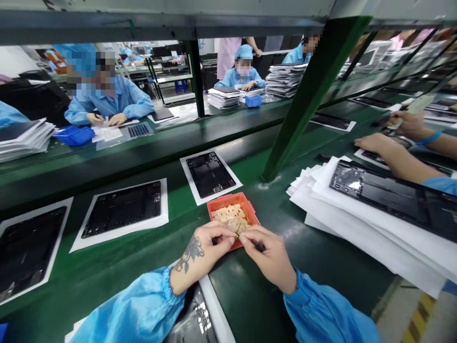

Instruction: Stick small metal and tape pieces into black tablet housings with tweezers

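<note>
Both hands meet over the near rim of a red plastic bin (254,219) holding a heap of small cream-coloured pieces (230,215). My left hand (205,243) is closed in a pinch, its thumb and forefinger almost touching the right fingertips. My right hand (267,252) also pinches, with a thin dark tool (259,246) partly showing under its fingers. A fine dark tip stands between the two hands; what the left fingers hold is too small to make out. Under my left forearm lies a black tablet housing (194,319) on white sheet, partly covered by the sleeve.
More black tablet housings (123,208) lie on white sheets along the green bench, one (210,174) just behind the bin. At right stands a stack of white sheets (342,209) topped by a housing. A green post (300,100) rises behind. A co-worker's hands (383,145) work at far right.
</note>
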Demonstrator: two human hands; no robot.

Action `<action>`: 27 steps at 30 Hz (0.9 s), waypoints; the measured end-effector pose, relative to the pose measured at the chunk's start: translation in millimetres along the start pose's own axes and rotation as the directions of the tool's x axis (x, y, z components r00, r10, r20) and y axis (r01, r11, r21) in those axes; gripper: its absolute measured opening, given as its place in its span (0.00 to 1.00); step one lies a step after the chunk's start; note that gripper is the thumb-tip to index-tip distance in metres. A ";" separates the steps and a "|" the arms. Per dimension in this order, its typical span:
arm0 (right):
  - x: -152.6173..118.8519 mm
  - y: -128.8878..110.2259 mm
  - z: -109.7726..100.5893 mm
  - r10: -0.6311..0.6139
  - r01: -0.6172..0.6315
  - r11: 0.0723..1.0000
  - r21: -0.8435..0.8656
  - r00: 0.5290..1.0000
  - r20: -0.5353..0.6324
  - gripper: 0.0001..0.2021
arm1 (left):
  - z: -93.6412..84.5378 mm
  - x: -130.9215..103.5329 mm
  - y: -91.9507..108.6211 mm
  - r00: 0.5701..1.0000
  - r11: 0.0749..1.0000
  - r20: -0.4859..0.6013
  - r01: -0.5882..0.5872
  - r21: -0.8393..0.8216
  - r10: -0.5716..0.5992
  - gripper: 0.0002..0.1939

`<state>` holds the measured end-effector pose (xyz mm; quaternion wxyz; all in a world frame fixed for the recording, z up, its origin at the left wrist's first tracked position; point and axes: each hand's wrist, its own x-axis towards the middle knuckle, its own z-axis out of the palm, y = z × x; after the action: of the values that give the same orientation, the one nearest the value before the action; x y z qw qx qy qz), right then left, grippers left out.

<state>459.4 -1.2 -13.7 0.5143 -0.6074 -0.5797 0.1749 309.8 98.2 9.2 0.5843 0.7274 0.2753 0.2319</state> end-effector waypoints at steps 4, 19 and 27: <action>-1.4 5.3 2.4 0.017 -0.021 0.995 -0.101 0.999 -0.040 0.06 | -8.1 -5.2 -7.4 0.986 0.965 -0.041 0.150 -0.214 -0.162 0.07; 28.8 -25.6 6.6 0.291 -0.296 0.953 -0.060 0.953 -0.085 0.21 | -97.3 -133.5 -30.7 0.887 0.893 -0.338 0.155 -0.422 -0.314 0.34; 20.6 -106.2 83.0 0.192 -0.316 0.909 0.270 0.896 0.402 0.18 | -123.7 -193.0 -16.4 0.845 0.813 -0.340 0.174 -0.556 -0.413 0.14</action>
<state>342.1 30.7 48.0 0.4633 -0.5409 -0.5424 0.4456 83.2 60.7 16.1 0.7040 0.4228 0.4431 0.3597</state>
